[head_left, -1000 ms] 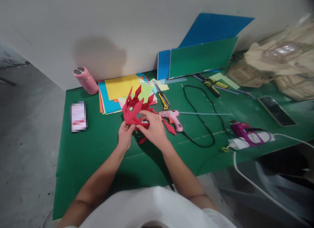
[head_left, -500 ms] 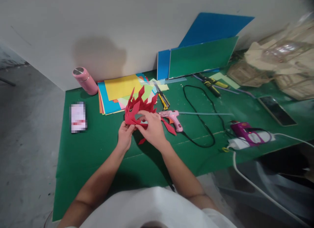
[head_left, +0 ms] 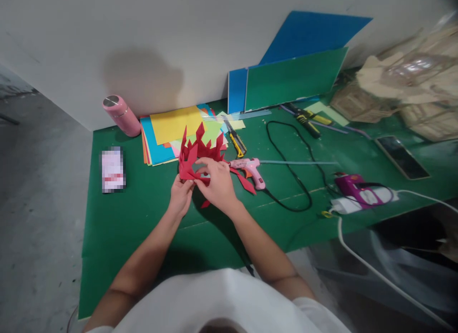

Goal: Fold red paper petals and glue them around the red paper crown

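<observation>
Both my hands grip a red folded-paper ring with pointed tips (head_left: 188, 160), shaped like a crown, held just above the green table. My left hand (head_left: 180, 195) pinches its lower near edge from the left. My right hand (head_left: 215, 181) presses thumb and fingers on the same edge from the right, partly hiding the ring. Beside the right hand lies a pink hot glue gun (head_left: 253, 171) with a glue stick (head_left: 296, 162) in its back. A loose red paper piece (head_left: 245, 182) rests under the gun, and another red tip (head_left: 205, 204) shows below my hands.
Coloured paper sheets (head_left: 175, 125) lie behind the ring, with a yellow utility knife (head_left: 236, 143). A pink bottle (head_left: 123, 116) and a blurred-out pack (head_left: 112, 171) are on the left. At right are a black cable (head_left: 286, 206), a power strip (head_left: 347, 205) and a phone (head_left: 402, 156).
The red paper ring has turned slightly in my hands, its tips now more upright and further left. My right fingers have shifted a little on its edge. The whole view has moved slightly.
</observation>
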